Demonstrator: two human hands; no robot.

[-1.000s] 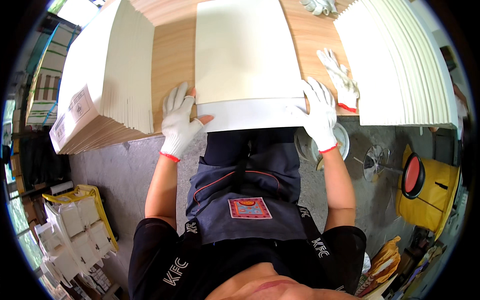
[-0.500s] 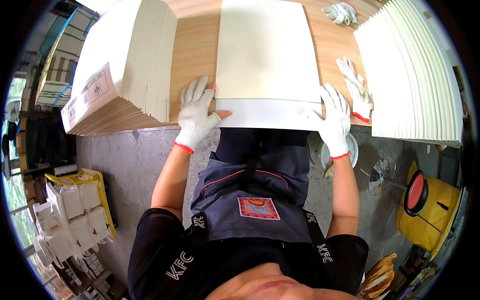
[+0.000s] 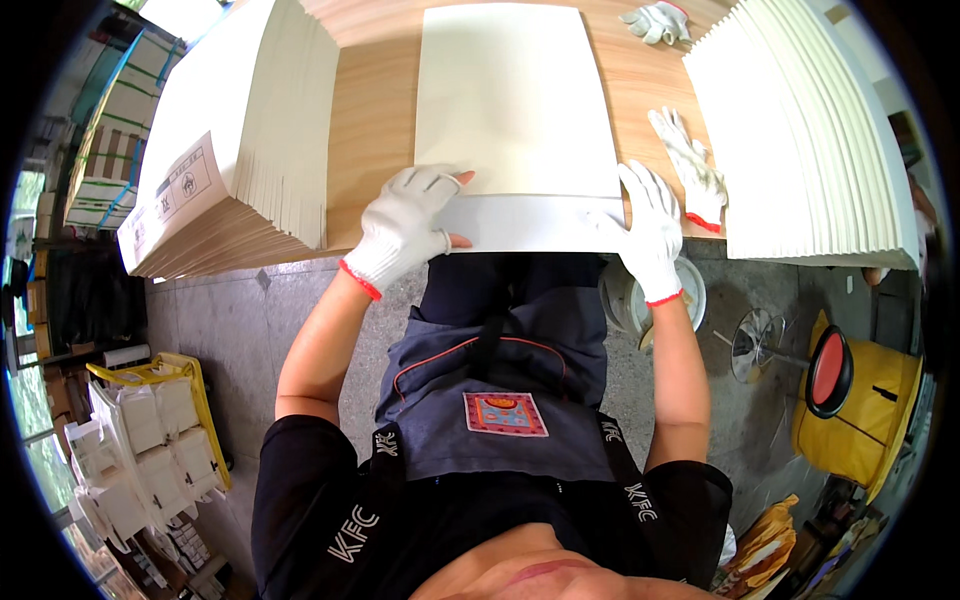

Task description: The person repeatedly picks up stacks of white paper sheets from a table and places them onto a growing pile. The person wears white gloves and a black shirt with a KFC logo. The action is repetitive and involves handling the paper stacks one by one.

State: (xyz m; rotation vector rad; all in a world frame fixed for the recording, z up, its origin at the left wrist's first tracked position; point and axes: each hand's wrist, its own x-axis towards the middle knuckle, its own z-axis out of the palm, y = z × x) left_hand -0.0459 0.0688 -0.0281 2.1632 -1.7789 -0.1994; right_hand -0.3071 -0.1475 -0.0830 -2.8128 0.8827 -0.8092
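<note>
Wooden table (image 3: 372,130), yellow cart (image 3: 211,425) of white packs (image 3: 145,422), left grip (image 3: 405,222) and right grip (image 3: 650,225) wide at board (image 3: 515,110)

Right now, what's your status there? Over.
Left grip over near-left corner of cream sheet. Right grip at sheet's right edge. Loose glove right of sheet, not touching.

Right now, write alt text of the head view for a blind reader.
A gloved left hand and right hand are at opposite ends of a white strip along the near edge of a cream sheet on a wooden table. A pale left stack and right stack flank the sheet, with two loose gloves between sheet and right stack.
</note>
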